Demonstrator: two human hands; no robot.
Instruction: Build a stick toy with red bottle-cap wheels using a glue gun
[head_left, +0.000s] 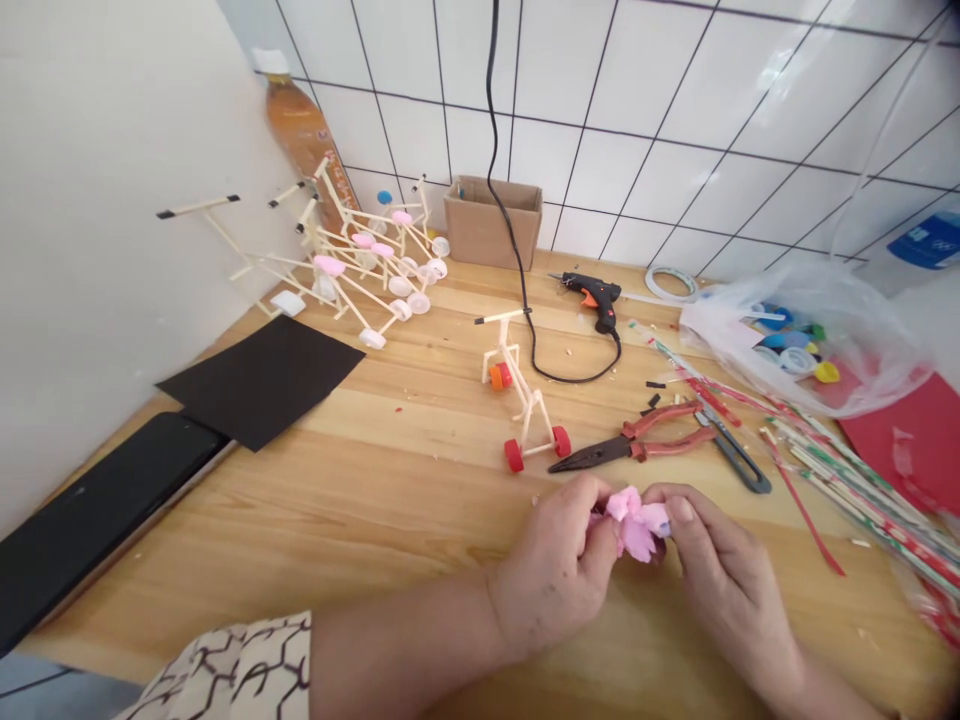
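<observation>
Between my two hands is a soft, torn lump of pink modelling clay or foam (pixel 636 524), pinched from both sides. My left hand (pixel 559 560) grips its left part between thumb and fingers. On the other side, my right hand (pixel 724 570) has its thumb and fingertips closed on the right edge, where a small bluish patch shows. Just beyond the hands stands a small tricycle model (pixel 517 385) of pale sticks, with red and orange bottle-cap wheels and a black-tipped handlebar. Long-nose pliers (pixel 634 440) with red handles lie right behind my hands.
Several similar stick models (pixel 337 250) with pink seats stand at the back left, near a drink bottle (pixel 300 125). A black sheet (pixel 262 375) and a phone (pixel 105 510) lie left. A glue gun (pixel 592 292), a cutter (pixel 735 450), wrapped sticks (pixel 862 490) and a bag of caps (pixel 795 340) are right.
</observation>
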